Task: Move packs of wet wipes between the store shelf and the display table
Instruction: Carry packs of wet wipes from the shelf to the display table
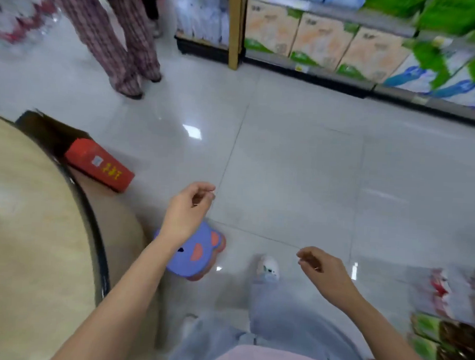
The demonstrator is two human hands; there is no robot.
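Note:
My left hand hangs over the tiled floor beside the round beige display table, its fingers loosely curled and holding nothing. Lower and to the right, my right hand is also loosely curled and holds nothing. The store shelf runs along the far right, stocked with beige boxed packs and green and blue-white packs. The picture is blurred, so I cannot tell which packs are wet wipes. No pack is in either hand.
A red box lies on the floor by the table's edge. A small purple stool stands under my left forearm. Another person's legs stand at the far left. More packaged goods sit at the lower right.

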